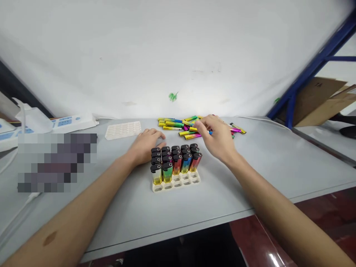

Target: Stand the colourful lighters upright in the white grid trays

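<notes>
Grey tabletop (133, 222): near centre, one white rack (172, 186) holding 17 visible black-capped lighters (177, 165). Left hand (148, 142), loosely spread, beside its far-left corner; far left, one white tray (124, 130). Right hand (218, 137) curled over far loose lighters (174, 124); pinch hidden, count unclear.

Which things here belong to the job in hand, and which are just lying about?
Apparently in use: black-topped lighters, the rack holding them, shiny pieces by the right hand.

Likely lying about: power strip, cardboard, perhaps the flat tray.
</notes>
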Tool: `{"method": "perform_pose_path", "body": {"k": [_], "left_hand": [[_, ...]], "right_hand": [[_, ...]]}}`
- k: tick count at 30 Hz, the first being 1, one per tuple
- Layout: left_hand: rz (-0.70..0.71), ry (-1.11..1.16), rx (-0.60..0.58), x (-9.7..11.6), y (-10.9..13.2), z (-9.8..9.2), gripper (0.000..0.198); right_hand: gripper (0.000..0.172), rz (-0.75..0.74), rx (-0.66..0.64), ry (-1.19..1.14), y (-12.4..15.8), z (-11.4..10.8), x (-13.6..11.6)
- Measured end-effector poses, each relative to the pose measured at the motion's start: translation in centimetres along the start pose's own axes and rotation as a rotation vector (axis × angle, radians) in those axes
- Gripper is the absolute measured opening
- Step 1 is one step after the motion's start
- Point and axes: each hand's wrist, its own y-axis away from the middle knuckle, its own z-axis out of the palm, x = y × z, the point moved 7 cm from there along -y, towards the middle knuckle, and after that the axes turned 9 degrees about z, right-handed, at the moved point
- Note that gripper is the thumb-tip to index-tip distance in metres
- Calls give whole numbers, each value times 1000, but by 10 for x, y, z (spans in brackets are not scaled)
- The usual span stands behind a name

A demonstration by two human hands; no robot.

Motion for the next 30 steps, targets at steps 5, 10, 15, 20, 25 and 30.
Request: {"method": "perform_pose_path", "body": {"k": [5, 10, 15, 20, 25, 30], "left_hand": [[12, 22, -3, 0, 1, 0, 38], [6, 26, -22, 2, 3, -1, 39], [5, 21, -26, 3, 3, -1, 40], [-7, 33, -40, 2, 3, 0, 41], [0, 23, -37, -1, 2, 2, 41], [-6, 27, -34, -2, 2, 2, 41]], "right_hand": [[19, 221, -419, 326, 1, 45, 61], [30, 305, -400, 366, 4, 49, 66], [35, 343, -376, 406, 4, 48, 70], [40, 357, -204, 472, -2, 34, 73], [32, 418, -263, 589, 0, 31, 85], [23, 408, -176, 496, -4, 24, 83]]}}
